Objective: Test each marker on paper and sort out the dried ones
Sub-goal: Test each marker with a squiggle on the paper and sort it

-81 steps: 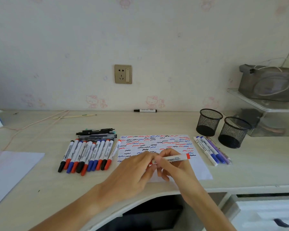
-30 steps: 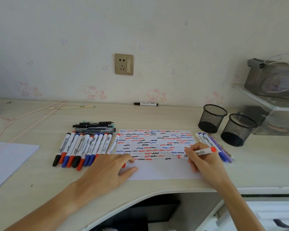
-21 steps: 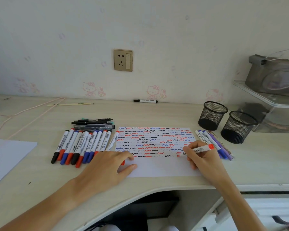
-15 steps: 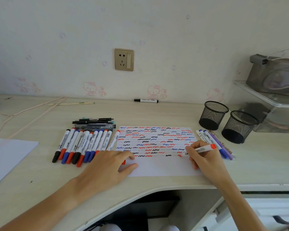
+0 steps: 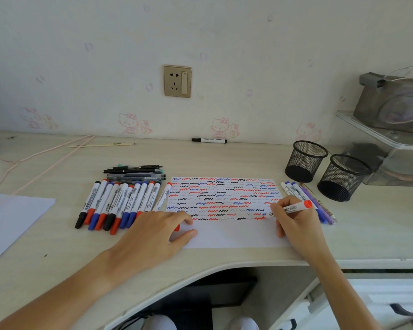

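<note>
Two bare hands, left hand (image 5: 153, 236) and right hand (image 5: 296, 225), slim, with long, narrow fingers. Bare skin from the fingertips back over both wrists and on along the left forearm (image 5: 69, 289) and right forearm (image 5: 343, 287), right to the picture's edge. Nails too small to make out. Well behind the fingers, at the bottom edge, two rounded knees (image 5: 163, 322) in pale cloth, with something dark between them. Too cropped to tell the garment.
</note>
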